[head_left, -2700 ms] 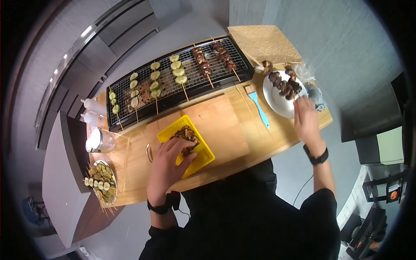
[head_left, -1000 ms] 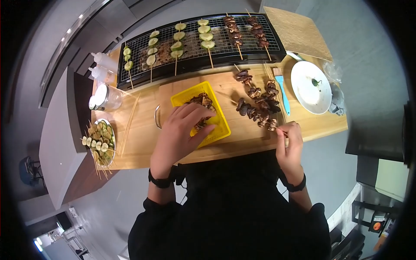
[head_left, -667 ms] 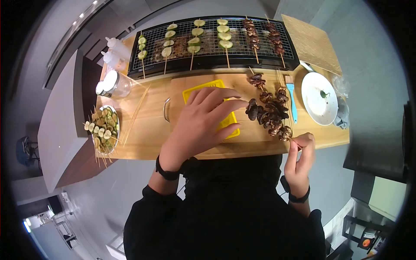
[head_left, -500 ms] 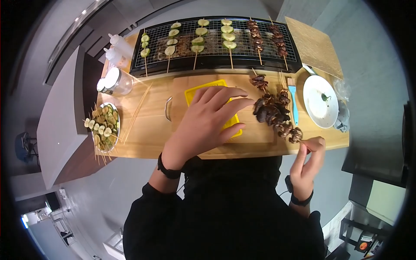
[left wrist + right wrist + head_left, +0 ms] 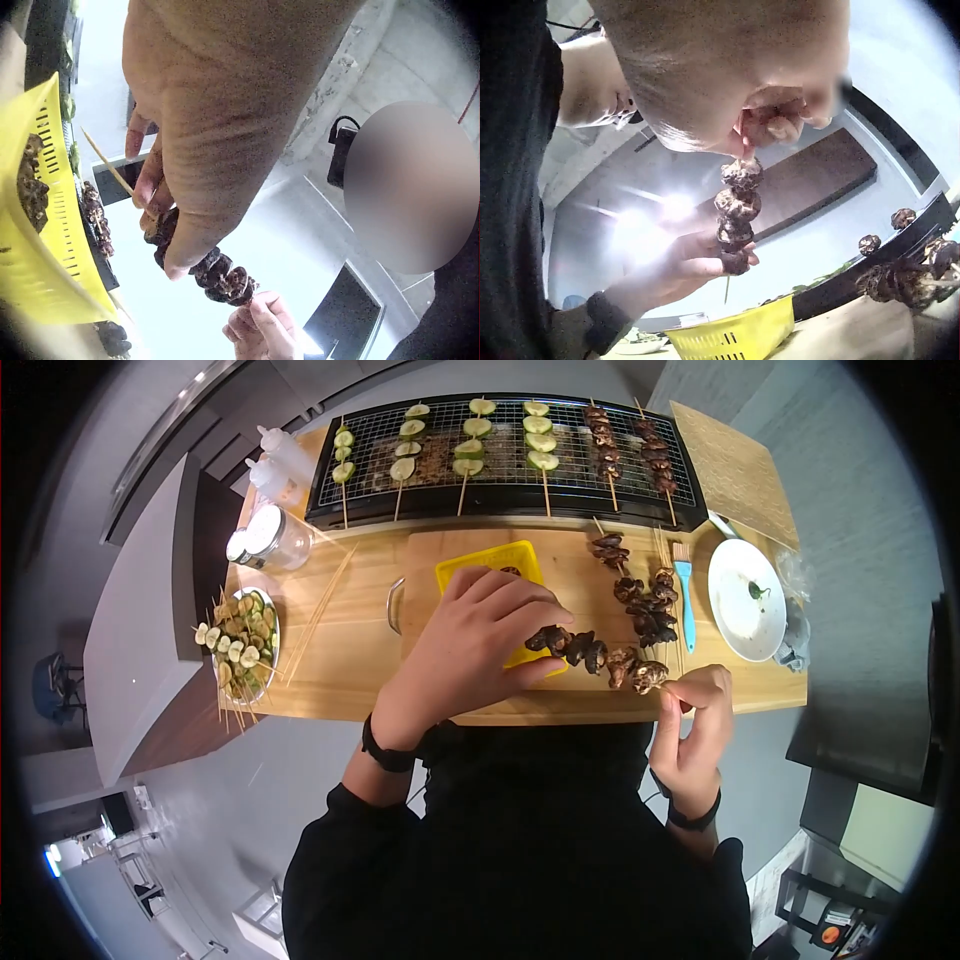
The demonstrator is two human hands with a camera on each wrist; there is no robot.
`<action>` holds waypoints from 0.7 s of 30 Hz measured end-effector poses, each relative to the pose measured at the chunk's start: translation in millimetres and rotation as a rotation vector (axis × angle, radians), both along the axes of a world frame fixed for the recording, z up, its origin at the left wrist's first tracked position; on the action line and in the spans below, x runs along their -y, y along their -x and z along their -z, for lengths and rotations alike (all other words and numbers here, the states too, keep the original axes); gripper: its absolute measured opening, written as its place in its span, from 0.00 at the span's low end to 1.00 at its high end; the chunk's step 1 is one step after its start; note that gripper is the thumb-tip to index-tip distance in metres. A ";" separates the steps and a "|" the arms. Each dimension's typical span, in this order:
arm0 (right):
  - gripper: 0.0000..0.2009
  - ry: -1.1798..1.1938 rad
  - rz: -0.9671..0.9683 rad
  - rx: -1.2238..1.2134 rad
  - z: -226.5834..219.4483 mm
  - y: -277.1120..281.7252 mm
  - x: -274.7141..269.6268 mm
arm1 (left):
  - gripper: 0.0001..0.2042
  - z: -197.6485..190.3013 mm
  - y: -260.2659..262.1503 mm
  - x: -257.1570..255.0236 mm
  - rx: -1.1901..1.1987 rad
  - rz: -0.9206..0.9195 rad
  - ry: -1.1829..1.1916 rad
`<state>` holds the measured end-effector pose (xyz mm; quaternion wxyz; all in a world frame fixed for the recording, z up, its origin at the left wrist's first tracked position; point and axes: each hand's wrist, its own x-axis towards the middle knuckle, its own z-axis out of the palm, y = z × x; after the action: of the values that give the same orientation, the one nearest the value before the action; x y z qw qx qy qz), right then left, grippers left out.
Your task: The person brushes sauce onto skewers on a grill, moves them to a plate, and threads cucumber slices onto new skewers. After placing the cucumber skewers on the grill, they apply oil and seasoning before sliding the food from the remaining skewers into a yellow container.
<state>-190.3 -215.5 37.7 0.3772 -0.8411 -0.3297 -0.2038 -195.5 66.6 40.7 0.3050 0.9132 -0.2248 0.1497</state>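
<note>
In the head view a mushroom skewer [image 5: 590, 654] is held level above the front of the board. My right hand [image 5: 695, 725] pinches its right end between thumb and fingers. At the other end my left hand [image 5: 480, 635] has thumb and fingers around the last dark mushroom pieces. The left wrist view shows the bare stick tip [image 5: 106, 159] poking out past those fingers. Under the left hand stands a yellow basket [image 5: 528, 560], partly hidden, with brown mushroom pieces [image 5: 32, 187] inside. Two more mushroom skewers [image 5: 630, 592] lie on the right part of the board.
Behind the wooden board [image 5: 425, 550], a black grill [image 5: 370, 508] carries cucumber skewers [image 5: 540, 442] and meat-like dark skewers [image 5: 605, 445]. At right are a blue brush [image 5: 687, 605] and white pan [image 5: 735, 635]. At left stand bottles [image 5: 272, 480], a jar [image 5: 290, 545] and a plate of skewers [image 5: 240, 640].
My right hand has brought the skewers from the white pan to the board and lifted one. My left hand has left the basket's contents and taken hold of that skewer's far end.
</note>
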 end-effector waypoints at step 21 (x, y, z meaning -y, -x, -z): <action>0.05 -0.003 -0.044 -0.045 -14.8 -4.0 -1.2 | 0.20 6.9 -2.6 -1.1 0.073 -0.022 0.090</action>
<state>-186.3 -214.3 52.5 0.3900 -0.8375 -0.3394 -0.1771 -192.9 67.7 33.8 0.3356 0.8950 -0.2190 0.1960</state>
